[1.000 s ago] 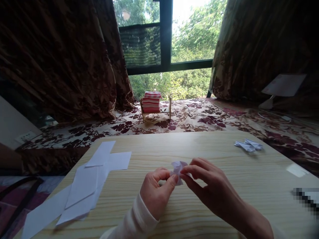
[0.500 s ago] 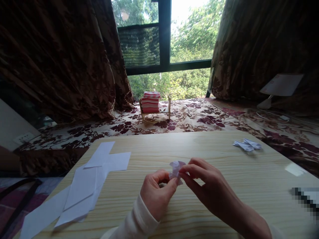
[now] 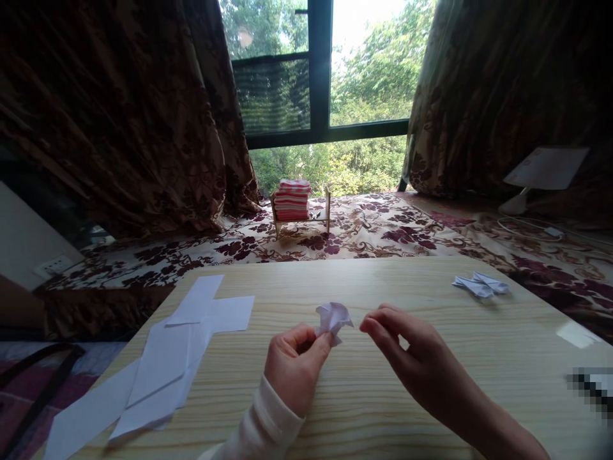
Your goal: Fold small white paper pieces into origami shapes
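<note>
Between the thumb and forefinger of my left hand (image 3: pixel 297 364) is a small folded white paper (image 3: pixel 334 317), with pointed flaps spreading above the fingertips. My right hand (image 3: pixel 407 338) hovers just to its right, apart from the paper. Its thumb and forefinger tips are pressed together with nothing visible in them. Both hands are over the middle of a pale wood-grain table (image 3: pixel 268 421). Farther off, near the right back corner, lie folded white paper pieces (image 3: pixel 481 285) with sharp points.
Several loose white paper sheets (image 3: pixel 160 364) overlap along the table's left side. Past the back edge, a small wooden rack (image 3: pixel 328 214) holds folded pink striped cloths (image 3: pixel 292 199) on a flowered cover. A white lamp (image 3: pixel 546 169) stands at the right. A blurred dark object (image 3: pixel 591 386) is at the right edge.
My right hand has let go of the folded paper and moved away to the right. My left hand still holds it, shifted slightly left, and its flaps show more fully.
</note>
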